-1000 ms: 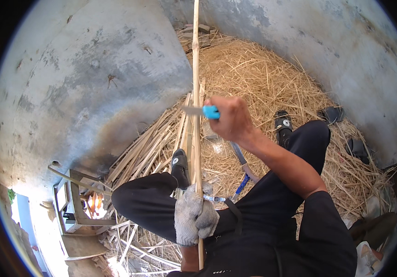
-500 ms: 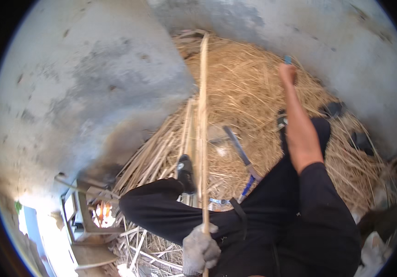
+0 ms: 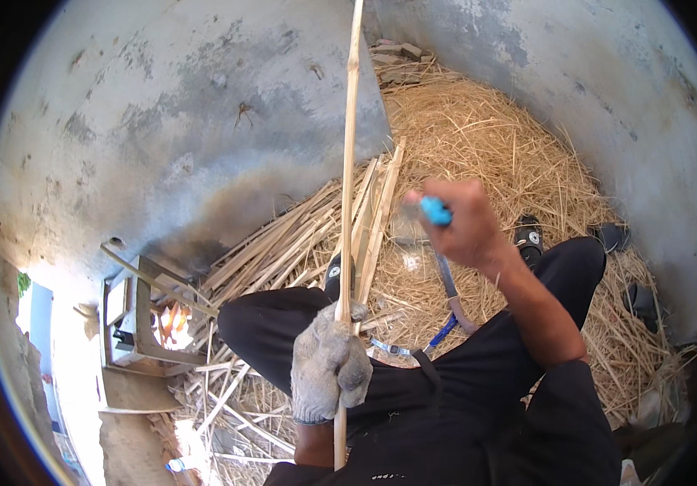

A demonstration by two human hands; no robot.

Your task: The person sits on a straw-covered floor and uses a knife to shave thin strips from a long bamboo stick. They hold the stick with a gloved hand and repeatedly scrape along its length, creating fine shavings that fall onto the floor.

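Observation:
My left hand (image 3: 330, 368), in a grey knitted glove, is closed round a long pale bamboo strip (image 3: 349, 162). The strip stands nearly straight up the view, running past the top edge and down to my lap. My bare right hand (image 3: 470, 223) is closed on a blue-handled tool (image 3: 436, 211), right of the strip and apart from it. The tool's other end is blurred, so its kind is unclear. Below that hand a long-bladed knife (image 3: 448, 279) with a brown handle lies by my thigh, beside a blue strap (image 3: 443, 332).
Split bamboo strips (image 3: 283, 235) lie in a pile left of my feet. Straw-like shavings (image 3: 494, 146) cover the floor up to the grey wall (image 3: 607, 81). A frame-like stand (image 3: 154, 312) is at the left. Dark shoes (image 3: 610, 236) lie at the right.
My right hand has come back from the far right toward the strip with the blue-handled tool. My left hand and the strip have risen, and the strip now runs beyond the top edge.

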